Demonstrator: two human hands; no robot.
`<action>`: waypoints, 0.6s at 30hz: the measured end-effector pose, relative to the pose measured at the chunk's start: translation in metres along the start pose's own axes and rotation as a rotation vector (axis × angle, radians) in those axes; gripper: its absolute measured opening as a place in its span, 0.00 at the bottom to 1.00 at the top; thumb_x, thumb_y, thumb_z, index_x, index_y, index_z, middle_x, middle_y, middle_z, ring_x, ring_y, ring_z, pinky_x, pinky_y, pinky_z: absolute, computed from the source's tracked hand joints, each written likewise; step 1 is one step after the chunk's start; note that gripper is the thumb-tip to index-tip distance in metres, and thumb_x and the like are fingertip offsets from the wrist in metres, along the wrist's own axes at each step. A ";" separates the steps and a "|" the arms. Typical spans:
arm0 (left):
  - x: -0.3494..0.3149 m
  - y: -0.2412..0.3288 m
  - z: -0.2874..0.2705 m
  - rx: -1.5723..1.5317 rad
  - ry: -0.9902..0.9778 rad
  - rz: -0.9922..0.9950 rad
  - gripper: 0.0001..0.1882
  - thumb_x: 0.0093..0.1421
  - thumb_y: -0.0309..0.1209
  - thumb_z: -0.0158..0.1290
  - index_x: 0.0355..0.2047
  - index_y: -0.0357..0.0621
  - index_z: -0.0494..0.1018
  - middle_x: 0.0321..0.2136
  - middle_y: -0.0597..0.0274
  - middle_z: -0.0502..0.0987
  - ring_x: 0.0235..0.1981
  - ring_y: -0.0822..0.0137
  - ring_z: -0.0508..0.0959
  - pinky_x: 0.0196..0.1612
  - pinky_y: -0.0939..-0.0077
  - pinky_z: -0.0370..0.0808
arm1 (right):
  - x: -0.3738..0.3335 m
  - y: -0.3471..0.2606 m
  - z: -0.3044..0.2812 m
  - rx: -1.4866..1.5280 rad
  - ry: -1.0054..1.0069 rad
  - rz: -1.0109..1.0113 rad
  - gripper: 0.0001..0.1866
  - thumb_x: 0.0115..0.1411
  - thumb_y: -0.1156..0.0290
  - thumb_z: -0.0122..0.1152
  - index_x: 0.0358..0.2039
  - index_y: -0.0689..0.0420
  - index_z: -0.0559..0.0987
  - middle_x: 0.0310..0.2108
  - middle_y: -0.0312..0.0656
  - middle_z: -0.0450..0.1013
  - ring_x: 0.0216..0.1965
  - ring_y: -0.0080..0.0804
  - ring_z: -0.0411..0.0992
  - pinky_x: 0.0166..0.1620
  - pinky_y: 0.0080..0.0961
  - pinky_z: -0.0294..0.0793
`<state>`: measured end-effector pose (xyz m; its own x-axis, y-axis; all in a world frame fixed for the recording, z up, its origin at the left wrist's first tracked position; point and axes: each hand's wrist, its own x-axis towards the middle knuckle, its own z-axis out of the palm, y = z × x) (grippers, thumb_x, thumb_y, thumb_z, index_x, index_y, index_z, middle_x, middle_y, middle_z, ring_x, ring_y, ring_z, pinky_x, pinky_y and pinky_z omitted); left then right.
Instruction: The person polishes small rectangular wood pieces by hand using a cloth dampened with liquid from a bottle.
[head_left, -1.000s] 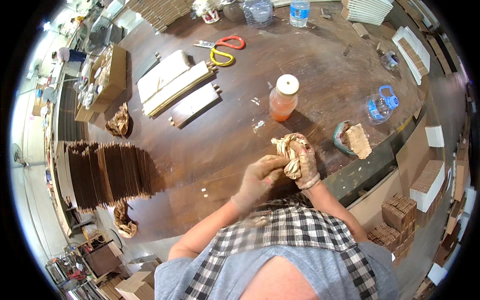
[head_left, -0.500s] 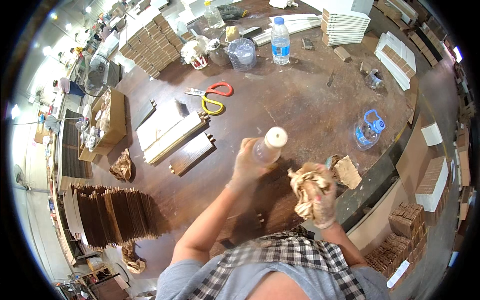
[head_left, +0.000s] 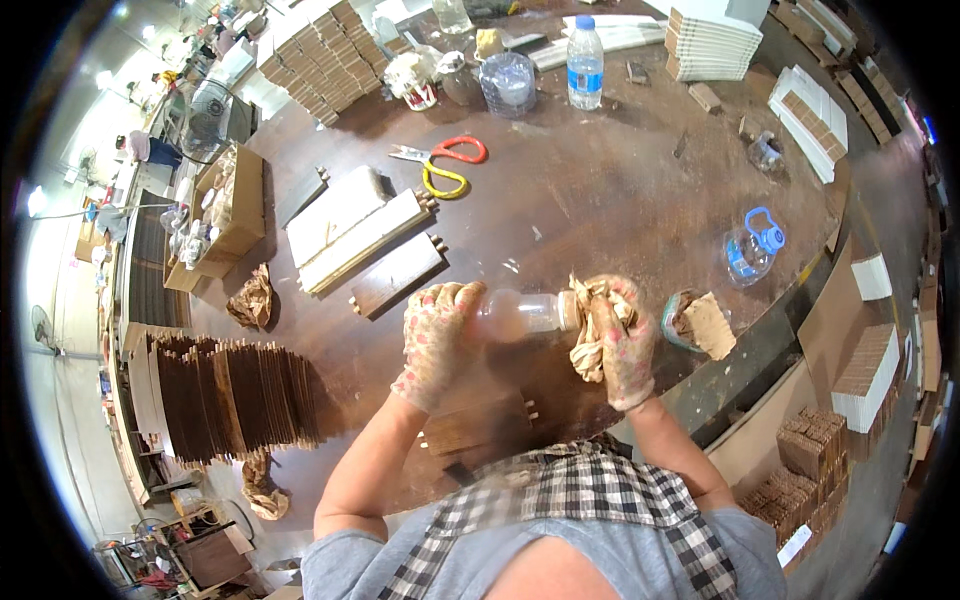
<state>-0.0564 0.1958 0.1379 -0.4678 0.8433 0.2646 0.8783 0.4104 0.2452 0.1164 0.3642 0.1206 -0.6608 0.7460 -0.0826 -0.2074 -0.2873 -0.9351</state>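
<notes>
My left hand [head_left: 438, 345], in a spotted work glove, is closed round the base of a clear plastic bottle [head_left: 525, 312]. The bottle is held level above the table, its neck toward the right. In my gloved right hand [head_left: 630, 345] is a crumpled tan wad [head_left: 592, 330], cloth or paper, pressed against the bottle's neck end. That end is partly hidden by the wad. Below the hands, a dark wooden slat with pegs [head_left: 480, 425] lies at the table's near edge. Right of my right hand stands an open container [head_left: 682, 318] with a torn brown piece [head_left: 710, 325].
Red-and-yellow scissors [head_left: 445, 168] and pegged boards [head_left: 365, 240] lie on the brown table [head_left: 600, 200]. A row of dark slats [head_left: 235, 400] stands at left, beside a carton [head_left: 235, 215]. Water bottles [head_left: 585, 70] and a blue-handled jug [head_left: 752, 250] stand farther off.
The bottle has tipped from pointing up toward me to lying level, neck to the right. My right hand has brought the tan wad up against its neck end.
</notes>
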 end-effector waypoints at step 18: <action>0.024 0.044 0.106 -1.151 0.338 -0.343 0.36 0.46 0.28 0.76 0.55 0.41 0.71 0.48 0.57 0.79 0.49 0.61 0.80 0.53 0.64 0.77 | 0.028 -0.058 0.050 -0.650 -0.203 -0.690 0.11 0.59 0.77 0.65 0.44 0.61 0.79 0.43 0.45 0.74 0.42 0.36 0.76 0.43 0.29 0.77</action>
<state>-0.0190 0.2711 0.0563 -0.8076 0.5511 0.2100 0.1896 -0.0945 0.9773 0.0741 0.3716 0.1901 -0.6680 0.4907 0.5595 -0.1967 0.6086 -0.7687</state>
